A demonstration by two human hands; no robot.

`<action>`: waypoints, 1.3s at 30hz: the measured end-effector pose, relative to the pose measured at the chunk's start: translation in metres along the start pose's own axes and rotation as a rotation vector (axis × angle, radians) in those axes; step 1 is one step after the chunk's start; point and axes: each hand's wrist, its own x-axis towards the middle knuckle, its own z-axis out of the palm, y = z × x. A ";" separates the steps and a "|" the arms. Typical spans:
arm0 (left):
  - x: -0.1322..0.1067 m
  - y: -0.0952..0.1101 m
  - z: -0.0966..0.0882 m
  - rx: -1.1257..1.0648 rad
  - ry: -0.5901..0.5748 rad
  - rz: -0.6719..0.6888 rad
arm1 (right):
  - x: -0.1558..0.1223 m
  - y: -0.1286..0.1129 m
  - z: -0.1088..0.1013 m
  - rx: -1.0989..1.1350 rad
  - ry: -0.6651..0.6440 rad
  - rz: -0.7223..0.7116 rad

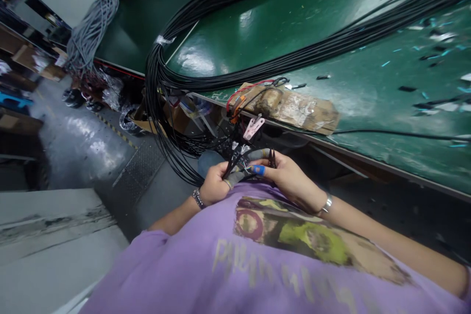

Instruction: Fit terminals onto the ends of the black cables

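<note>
Close to my chest, my left hand (215, 184) is closed round the end of a black cable (230, 161). Thin light-coloured wires (246, 168) stick out of that end between my two hands. My right hand (294, 179) has blue tape on the thumb and grey covers on some fingers. Its thumb and fingers close in at the wires. A small dark tool with two pointed tips (272, 158) shows between its fingers; the rest of the tool is hidden. Just beyond the hands, a pink clip (253, 128) hangs at the table edge.
A thick bundle of black cables (235, 78) loops over the green table (287, 34) and hangs off its edge. A taped cardboard piece (312, 113) lies at that edge with red and black leads. Grey cables (90, 29) hang at the left. Cut scraps (441, 37) litter the right.
</note>
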 end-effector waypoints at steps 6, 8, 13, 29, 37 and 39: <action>0.000 -0.002 0.000 0.001 -0.004 -0.014 | 0.002 0.004 -0.001 0.008 -0.019 0.029; 0.001 0.000 0.000 -0.001 0.006 -0.022 | 0.001 0.003 -0.002 -0.013 -0.018 0.001; 0.001 0.001 0.001 -0.009 0.005 -0.038 | 0.002 0.001 -0.001 -0.034 -0.041 0.002; 0.001 0.012 -0.001 -0.124 -0.223 -0.195 | 0.018 0.003 -0.013 0.026 -0.422 0.288; 0.002 0.008 -0.002 -0.133 -0.237 -0.118 | 0.014 0.013 -0.006 -0.109 -0.167 0.003; 0.002 0.006 -0.001 -0.110 -0.182 -0.077 | 0.013 0.013 -0.008 -0.106 -0.101 -0.008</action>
